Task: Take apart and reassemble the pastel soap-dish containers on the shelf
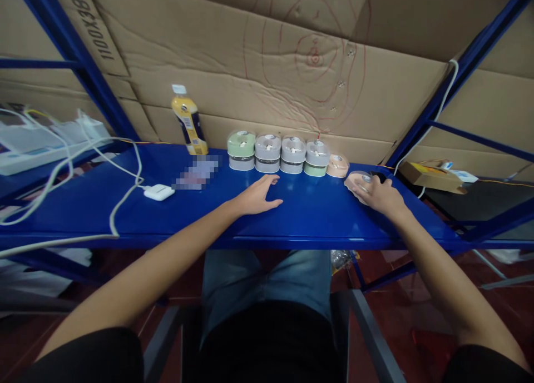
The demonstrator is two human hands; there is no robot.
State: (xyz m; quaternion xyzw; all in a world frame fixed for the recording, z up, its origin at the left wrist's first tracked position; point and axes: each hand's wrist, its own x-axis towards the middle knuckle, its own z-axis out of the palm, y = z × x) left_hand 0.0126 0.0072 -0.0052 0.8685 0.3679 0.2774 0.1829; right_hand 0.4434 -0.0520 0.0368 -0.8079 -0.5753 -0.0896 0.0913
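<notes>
My left hand hovers over the blue tabletop with thumb and fingers apart, holding nothing. At the right, my right hand grips a peach-coloured round case with a clear lid, which looks tilted. A small black thing shows behind those fingers; its kind is unclear. In a row at the back stand similar cases stacked in pairs: a green case on a grey one, grey cases on grey ones, and a grey case on a green one. A single peach case ends the row.
A yellow drink bottle stands by the cardboard wall. Left of it lie a blurred-out flat item, a white charger-like block and white cables. An open cardboard box lies beyond the right frame post.
</notes>
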